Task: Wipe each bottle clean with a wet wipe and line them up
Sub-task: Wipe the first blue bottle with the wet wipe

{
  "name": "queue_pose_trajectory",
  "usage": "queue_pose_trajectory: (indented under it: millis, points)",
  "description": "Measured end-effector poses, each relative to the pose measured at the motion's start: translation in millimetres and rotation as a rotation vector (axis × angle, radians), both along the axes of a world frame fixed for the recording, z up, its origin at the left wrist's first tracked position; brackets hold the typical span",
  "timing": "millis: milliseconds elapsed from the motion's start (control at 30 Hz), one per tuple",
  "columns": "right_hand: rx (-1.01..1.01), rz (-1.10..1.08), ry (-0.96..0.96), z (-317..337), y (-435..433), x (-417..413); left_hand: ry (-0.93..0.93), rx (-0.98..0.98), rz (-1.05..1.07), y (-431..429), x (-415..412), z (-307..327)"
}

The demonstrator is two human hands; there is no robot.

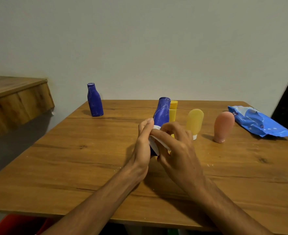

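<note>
Left hand [142,145] grips the nearer blue bottle [162,112] (opaque); right hand [180,150] pinches a wet wipe [153,144].

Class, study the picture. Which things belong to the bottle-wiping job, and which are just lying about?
Part of the job: blue bottle in hand, gripped by the left hand; wet wipe, pinched by the right hand; far blue bottle; yellow bottle; yellow tube; pink tube; wipes pack.
Lying about: wooden ledge on the left; red object under the table.
</note>
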State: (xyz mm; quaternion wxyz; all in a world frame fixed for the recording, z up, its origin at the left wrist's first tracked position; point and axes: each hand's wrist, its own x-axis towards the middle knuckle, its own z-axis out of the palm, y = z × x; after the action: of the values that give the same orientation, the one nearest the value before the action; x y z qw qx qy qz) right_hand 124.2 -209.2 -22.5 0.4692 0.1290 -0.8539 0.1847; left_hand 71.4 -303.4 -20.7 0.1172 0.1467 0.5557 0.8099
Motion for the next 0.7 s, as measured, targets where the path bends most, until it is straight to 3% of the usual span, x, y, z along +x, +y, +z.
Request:
queue_pose_trajectory:
  millis: [300, 700]
  points:
    - [-0.058, 0.009, -0.01, 2.0, -0.3, 1.1, 0.183, 0.013, -0.09, -3.0, 0.2, -2.3]
    - [-0.205, 0.061, 0.052, 4.5, 6.1, -2.0, 0.276, -0.094, -0.132, -4.5, 2.6, -0.9]
